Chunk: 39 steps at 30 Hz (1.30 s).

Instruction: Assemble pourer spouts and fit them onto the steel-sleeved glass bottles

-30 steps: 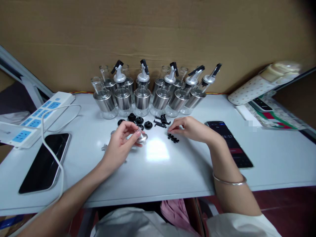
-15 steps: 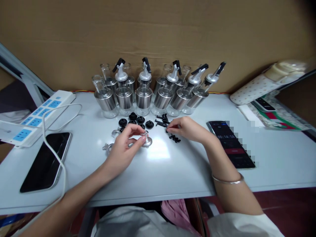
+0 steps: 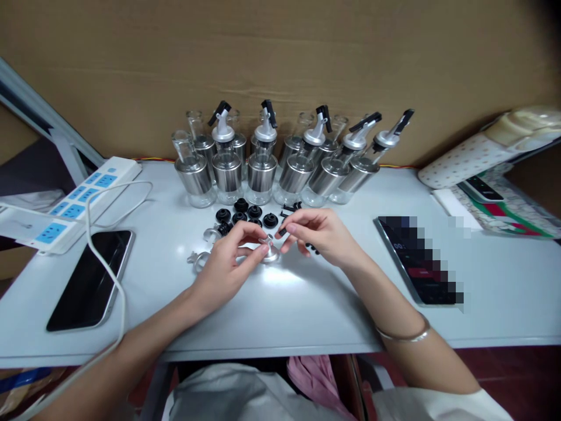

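Observation:
Between its thumb and fingers my left hand (image 3: 232,257) holds a silver pourer cap (image 3: 271,252) just above the table. Close on its right, my right hand (image 3: 319,234) pinches a small black piece (image 3: 283,232) beside the cap's spout. Several round black stoppers (image 3: 270,220) lie behind my hands. Two more silver caps (image 3: 199,260) rest left of my left hand. Black levers (image 3: 291,207) and tiny black parts (image 3: 312,248) lie partly hidden behind and under my right hand.
Glass bottles with steel sleeves (image 3: 262,175) stand along the back, several with pourers. A power strip (image 3: 79,202), white cable and phone (image 3: 90,280) are at left. Another phone (image 3: 416,263) and a dotted bottle (image 3: 473,152) are at right.
My right hand has moved left from the small black parts to the silver cap, now with a black piece in its fingers. The view has shifted slightly.

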Motion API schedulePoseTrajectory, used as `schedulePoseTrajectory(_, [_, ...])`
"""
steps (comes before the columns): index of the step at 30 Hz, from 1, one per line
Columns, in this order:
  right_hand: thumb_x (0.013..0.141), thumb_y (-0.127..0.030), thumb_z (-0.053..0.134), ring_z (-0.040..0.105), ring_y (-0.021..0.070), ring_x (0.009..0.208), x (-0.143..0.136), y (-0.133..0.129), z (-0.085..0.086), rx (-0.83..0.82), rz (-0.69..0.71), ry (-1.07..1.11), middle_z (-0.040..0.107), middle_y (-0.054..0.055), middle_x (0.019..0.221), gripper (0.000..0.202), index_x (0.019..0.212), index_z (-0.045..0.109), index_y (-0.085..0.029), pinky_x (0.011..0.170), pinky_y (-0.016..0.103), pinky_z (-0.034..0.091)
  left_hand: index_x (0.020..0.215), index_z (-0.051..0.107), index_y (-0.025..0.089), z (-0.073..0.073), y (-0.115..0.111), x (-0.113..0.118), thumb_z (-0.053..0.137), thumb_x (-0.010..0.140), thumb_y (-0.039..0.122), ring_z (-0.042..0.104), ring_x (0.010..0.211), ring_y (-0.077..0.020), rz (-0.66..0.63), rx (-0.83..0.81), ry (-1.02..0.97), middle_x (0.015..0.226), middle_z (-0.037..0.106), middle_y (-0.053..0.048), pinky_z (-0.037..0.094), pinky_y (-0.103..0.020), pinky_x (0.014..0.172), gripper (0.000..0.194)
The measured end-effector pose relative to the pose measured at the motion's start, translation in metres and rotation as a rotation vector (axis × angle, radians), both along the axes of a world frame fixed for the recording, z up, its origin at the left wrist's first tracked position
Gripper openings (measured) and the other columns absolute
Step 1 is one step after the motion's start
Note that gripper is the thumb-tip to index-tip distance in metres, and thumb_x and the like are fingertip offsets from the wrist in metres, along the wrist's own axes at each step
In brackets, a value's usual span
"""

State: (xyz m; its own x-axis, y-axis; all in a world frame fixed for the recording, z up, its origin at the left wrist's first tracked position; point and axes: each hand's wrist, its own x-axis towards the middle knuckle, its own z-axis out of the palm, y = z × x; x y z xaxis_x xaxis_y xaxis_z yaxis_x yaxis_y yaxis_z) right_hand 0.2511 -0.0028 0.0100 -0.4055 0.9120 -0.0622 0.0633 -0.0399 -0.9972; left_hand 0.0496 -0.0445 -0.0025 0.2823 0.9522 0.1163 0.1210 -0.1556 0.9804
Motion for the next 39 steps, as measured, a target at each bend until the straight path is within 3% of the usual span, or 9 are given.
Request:
schedulePoseTrajectory(3, [0.072, -0.048, 0.074, 0.060, 0.0102, 0.046, -0.011, -0.005, 0.000, -0.059, 0.038, 0.071, 0.067, 0.002, 0.062, 0.034, 0.076, 0.066, -0.015, 0.035, 0.018, 0.038, 0.095, 0.055, 0.021, -0.001, -0.001, 0.001, 0.058, 0.090, 0.030, 0.065, 0.082, -0.0137, -0.010, 0.015, 0.010, 0.095, 0.062, -0.003, 0.055, -0.022, 0.067, 0.011])
schedulePoseTrajectory(8, [0.070, -0.046, 0.077, 0.052, 0.0065, 0.041, -0.016, -0.007, -0.002, -0.026, 0.004, 0.119, 0.061, -0.002, 0.051, 0.033, 0.072, 0.065, -0.015, 0.034, 0.016, 0.036, 0.099, 0.054, 0.022, -0.002, -0.002, 0.000, 0.059, 0.089, 0.028, 0.065, 0.082, -0.0124, -0.008, 0.029, 0.016, 0.097, 0.062, -0.001, 0.053, -0.021, 0.066, 0.012])
schedulePoseTrajectory(13, [0.069, -0.047, 0.077, 0.062, 0.0105, 0.049, -0.016, -0.007, -0.005, -0.050, -0.072, 0.207, 0.068, 0.002, 0.063, 0.035, 0.069, 0.060, -0.016, 0.033, 0.016, 0.036, 0.098, 0.055, 0.022, 0.000, -0.002, 0.000, 0.061, 0.088, 0.027, 0.064, 0.085, -0.0126, 0.008, 0.060, 0.047, 0.097, 0.063, -0.001, 0.052, -0.023, 0.073, 0.012])
schedulePoseTrajectory(18, [0.062, -0.046, 0.083, 0.061, 0.0097, 0.050, -0.017, -0.006, -0.005, -0.067, -0.107, 0.328, 0.068, 0.000, 0.065, 0.037, 0.068, 0.060, -0.018, 0.045, 0.022, 0.048, 0.098, 0.056, 0.022, 0.001, -0.002, 0.000, 0.062, 0.087, 0.029, 0.064, 0.083, -0.0146, 0.021, 0.037, 0.066, 0.098, 0.063, -0.002, 0.051, -0.024, 0.069, 0.014])
schedulePoseTrajectory(23, [0.060, -0.037, 0.086, 0.060, 0.0103, 0.056, -0.016, -0.007, -0.006, -0.047, -0.088, 0.241, 0.066, -0.002, 0.065, 0.031, 0.080, 0.070, -0.019, 0.057, 0.026, 0.053, 0.097, 0.056, 0.022, 0.001, 0.000, 0.000, 0.063, 0.086, 0.026, 0.063, 0.083, -0.0131, 0.034, 0.057, 0.029, 0.096, 0.063, -0.001, 0.049, -0.023, 0.071, 0.013])
schedulePoseTrajectory(32, [0.059, -0.029, 0.087, 0.063, 0.0131, 0.070, -0.015, -0.008, -0.007, 0.142, -0.074, 0.233, 0.067, 0.001, 0.075, 0.016, 0.064, 0.074, -0.022, 0.067, 0.030, 0.055, 0.094, 0.056, 0.021, 0.001, 0.000, 0.000, 0.066, 0.084, 0.025, 0.065, 0.081, -0.0138, 0.046, 0.052, 0.040, 0.092, 0.066, -0.001, 0.045, -0.022, 0.063, 0.014])
schedulePoseTrajectory(39, [0.060, -0.026, 0.086, 0.064, 0.0124, 0.067, -0.013, -0.008, -0.007, 0.138, -0.015, 0.195, 0.068, 0.001, 0.072, 0.013, 0.063, 0.075, -0.022, 0.064, 0.028, 0.056, 0.105, 0.054, 0.026, -0.003, -0.001, -0.003, 0.069, 0.083, 0.026, 0.068, 0.087, -0.0150, 0.043, 0.050, 0.069, 0.091, 0.068, 0.001, 0.043, -0.019, 0.058, 0.028])
